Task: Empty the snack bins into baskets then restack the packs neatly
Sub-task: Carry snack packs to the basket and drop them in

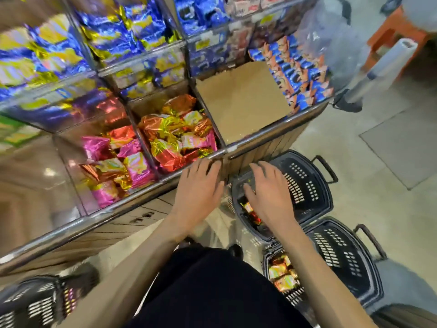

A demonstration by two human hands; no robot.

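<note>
Far left, low: a dark basket, blurred, with a few packs showing through its wall. On the shelf above I log a bin of pink packs, then a bin of orange and gold packs, both behind a metal rail. Left hand: flat, fingers spread wide, holding nothing, fingertips at the rail; I cannot tell whether they touch it. Next bin: only its brown floor shows. Right hand: flat, fingers spread wide, holding nothing, over a second basket on the floor, with red packs lying in it under the palm. Above, at the shelf's end, a bin of blue and orange packs. Nearest me on the right, a third basket touches the second and holds yellow and orange packs.
</note>
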